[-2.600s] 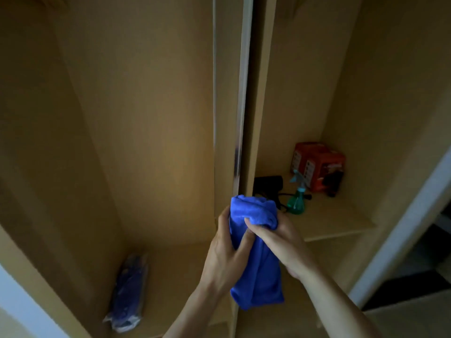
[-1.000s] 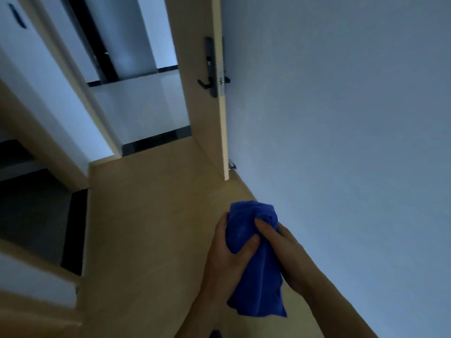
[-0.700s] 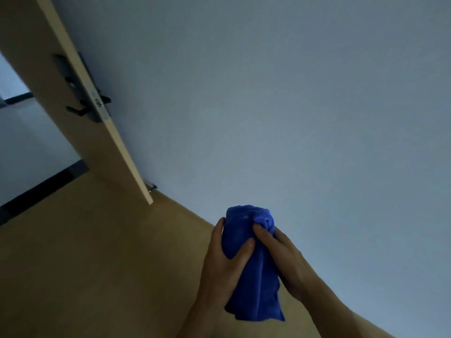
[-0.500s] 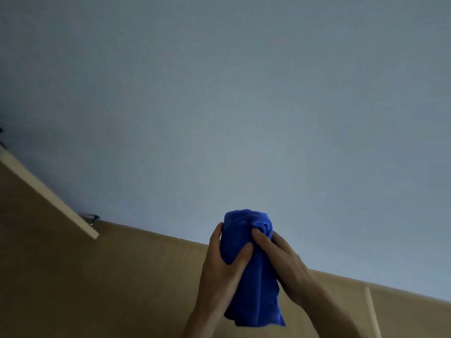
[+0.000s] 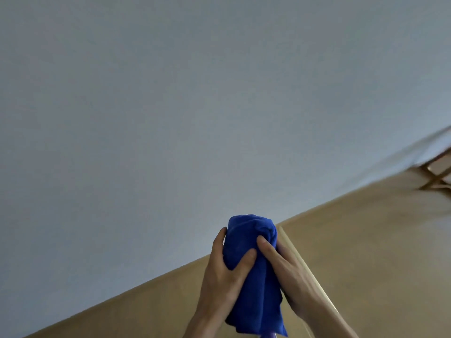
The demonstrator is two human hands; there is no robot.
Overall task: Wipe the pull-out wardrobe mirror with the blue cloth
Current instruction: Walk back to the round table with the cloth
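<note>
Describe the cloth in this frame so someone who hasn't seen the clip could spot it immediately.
Below the big pale wall, where it meets the tan wood surface, the left hand and right hand grip the blue cloth. Its vivid blue stands out.

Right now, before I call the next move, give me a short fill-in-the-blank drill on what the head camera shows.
1. The cloth bunched between the hands is ____ in colour.
2. The cloth is held by ____ hands, the left hand and the right hand.
3. The large pale surface filling the upper view is a plain ____.
4. The mirror to be wiped is ____ in this view.

Missing words: blue; both; wall; not visible
</note>
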